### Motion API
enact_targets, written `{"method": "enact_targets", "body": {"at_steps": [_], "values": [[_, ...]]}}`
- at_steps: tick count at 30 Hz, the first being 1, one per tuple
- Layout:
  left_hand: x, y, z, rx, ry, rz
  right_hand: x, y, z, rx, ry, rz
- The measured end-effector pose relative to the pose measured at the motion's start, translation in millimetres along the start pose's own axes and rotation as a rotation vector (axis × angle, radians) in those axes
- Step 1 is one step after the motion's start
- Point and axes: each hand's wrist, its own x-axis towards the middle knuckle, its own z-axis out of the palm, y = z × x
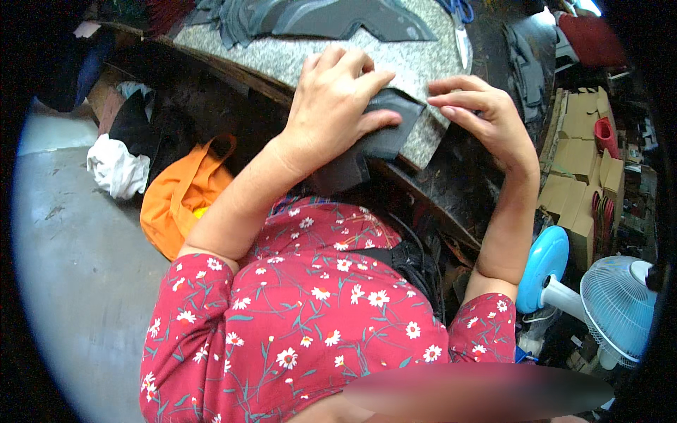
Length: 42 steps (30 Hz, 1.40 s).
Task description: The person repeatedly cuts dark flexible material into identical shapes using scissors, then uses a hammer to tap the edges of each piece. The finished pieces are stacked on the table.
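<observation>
A dark grey piece of thin sheet material (390,137) lies over the corner of a speckled stone slab (422,146), part of it hanging past the near edge. My left hand (335,99) holds it down, thumb laid across its top and the other fingers bent over the slab. At the piece's right corner is my right hand (483,116), thumb and fingertips drawn together in a loose pinch. Whatever is between those fingertips is too small to make out. Farther back on the slab rests a fanned stack of similar dark cut pieces (331,20).
Blue-handled scissors (462,39) lie at the slab's far right edge. An orange bag (180,201) and a white cloth (118,168) are at the left. Cardboard boxes (571,176) and a blue fan (617,310) stand to the right.
</observation>
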Motion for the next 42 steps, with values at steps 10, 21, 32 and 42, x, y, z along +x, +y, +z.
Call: {"method": "enact_targets", "body": {"at_steps": [10,21,32,42], "values": [[1.8,6.8,0.6,-0.073,-0.036,-0.009,52.7,105.8,-24.6,-0.592,0.272,0.519],[-0.6,15.2,11.7,-0.156,0.158,0.233,-9.5,59.0,-40.9,0.26,0.443,0.607],[0.8,11.7,11.7,-0.151,0.163,0.309,-127.4,-2.5,29.3,1.132,0.65,0.362],[17.7,-3.1,3.0,-0.014,-0.104,0.032,-80.5,70.7,1.9,1.046,0.917,0.411]]}}
